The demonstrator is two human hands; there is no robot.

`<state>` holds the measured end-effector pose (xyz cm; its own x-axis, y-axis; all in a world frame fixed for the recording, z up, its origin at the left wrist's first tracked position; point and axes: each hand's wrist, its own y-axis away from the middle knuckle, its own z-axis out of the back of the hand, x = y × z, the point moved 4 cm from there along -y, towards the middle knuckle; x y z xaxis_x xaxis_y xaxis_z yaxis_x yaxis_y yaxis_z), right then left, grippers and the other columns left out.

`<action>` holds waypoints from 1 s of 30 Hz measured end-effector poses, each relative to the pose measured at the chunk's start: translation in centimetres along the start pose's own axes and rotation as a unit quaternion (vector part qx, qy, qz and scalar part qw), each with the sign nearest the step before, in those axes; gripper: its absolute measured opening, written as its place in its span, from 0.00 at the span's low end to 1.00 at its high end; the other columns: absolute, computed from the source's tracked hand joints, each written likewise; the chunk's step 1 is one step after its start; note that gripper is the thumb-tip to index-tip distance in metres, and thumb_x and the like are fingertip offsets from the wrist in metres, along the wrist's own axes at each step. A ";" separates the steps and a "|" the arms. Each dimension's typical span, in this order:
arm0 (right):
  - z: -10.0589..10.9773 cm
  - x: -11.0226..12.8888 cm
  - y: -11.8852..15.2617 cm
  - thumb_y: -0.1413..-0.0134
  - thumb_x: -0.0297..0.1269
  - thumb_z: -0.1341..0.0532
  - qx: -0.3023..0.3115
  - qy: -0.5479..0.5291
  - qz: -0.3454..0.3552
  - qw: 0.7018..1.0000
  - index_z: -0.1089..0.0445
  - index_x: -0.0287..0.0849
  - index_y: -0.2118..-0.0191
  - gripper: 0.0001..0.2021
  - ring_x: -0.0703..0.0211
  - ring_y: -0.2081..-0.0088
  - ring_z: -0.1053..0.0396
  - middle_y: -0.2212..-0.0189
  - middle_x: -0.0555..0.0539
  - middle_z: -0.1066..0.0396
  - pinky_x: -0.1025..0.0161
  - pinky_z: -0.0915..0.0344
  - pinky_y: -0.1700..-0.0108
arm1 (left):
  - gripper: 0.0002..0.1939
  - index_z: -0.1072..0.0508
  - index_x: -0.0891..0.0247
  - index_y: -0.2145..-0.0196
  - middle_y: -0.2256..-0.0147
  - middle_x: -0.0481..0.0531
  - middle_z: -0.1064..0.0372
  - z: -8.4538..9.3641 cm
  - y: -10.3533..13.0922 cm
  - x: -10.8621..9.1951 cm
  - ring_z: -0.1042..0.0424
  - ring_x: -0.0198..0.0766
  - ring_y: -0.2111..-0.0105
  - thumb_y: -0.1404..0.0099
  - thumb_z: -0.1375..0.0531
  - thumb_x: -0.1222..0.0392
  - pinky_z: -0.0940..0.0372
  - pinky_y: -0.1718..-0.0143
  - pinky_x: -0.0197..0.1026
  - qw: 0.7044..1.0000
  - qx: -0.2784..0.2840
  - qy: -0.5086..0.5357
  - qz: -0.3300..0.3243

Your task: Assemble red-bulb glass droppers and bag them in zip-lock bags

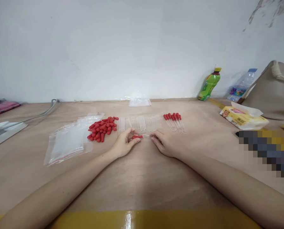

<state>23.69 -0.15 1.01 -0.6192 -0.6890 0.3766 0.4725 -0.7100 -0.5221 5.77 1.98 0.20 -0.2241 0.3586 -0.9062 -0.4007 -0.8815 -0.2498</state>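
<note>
Between the thumb and fingers of my left hand (125, 143) is a red rubber dropper bulb (137, 136), its open end turned right. My right hand (164, 143) pinches a thin clear glass dropper tube (146, 135), one end of which is at the bulb's mouth; whether it is inside I cannot tell. Behind both hands lies a row of clear tubes (142, 123). A heap of red bulbs (102, 128) sits left of my left hand. Beyond my right hand several droppers with red bulbs fitted (174, 119) lie side by side.
Clear zip bags (69, 143) lie at the left, with another bag (140, 102) by the wall. A grey cable (44, 113) runs at far left. A green bottle (209, 85), a clear water bottle (241, 85), a tissue pack (243, 118) and a beige bag (268, 90) stand at right.
</note>
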 end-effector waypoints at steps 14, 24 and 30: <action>0.0 0.6 0.0 0.44 0.33 0.50 0.041 -0.009 0.008 0.999 0.35 0.41 0.61 0.09 0.61 0.67 0.35 0.69 0.47 0.31 0.63 0.42 0.63 | 0.13 0.30 0.66 0.63 0.69 0.52 0.28 -0.1 -0.2 0.0 0.28 0.37 0.68 0.42 0.43 0.54 0.33 0.63 0.41 0.999 0.003 -0.040 0.025; 0.1 0.5 -0.1 0.45 0.33 0.48 0.049 -0.047 0.020 0.997 0.33 0.42 0.64 0.08 0.63 0.70 0.35 0.72 0.50 0.30 0.63 0.43 0.62 | 0.12 0.30 0.66 0.64 0.74 0.50 0.30 -0.1 0.1 0.0 0.29 0.35 0.72 0.41 0.44 0.55 0.33 0.65 0.40 0.999 0.026 -0.032 0.027; 0.2 0.1 -0.3 0.45 0.32 0.47 0.082 -0.043 0.025 0.995 0.31 0.43 0.64 0.08 0.64 0.73 0.36 0.75 0.52 0.29 0.62 0.46 0.61 | 0.11 0.29 0.66 0.66 0.75 0.50 0.30 -0.5 0.2 -0.2 0.30 0.33 0.74 0.41 0.43 0.55 0.33 0.68 0.37 0.998 0.058 -0.034 0.022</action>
<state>23.66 -0.04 1.32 -0.5400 -0.7290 0.4206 0.6016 -0.6838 -0.4129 6.12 1.54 0.19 -0.3013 0.3446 -0.8891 -0.4882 -0.8567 -0.1666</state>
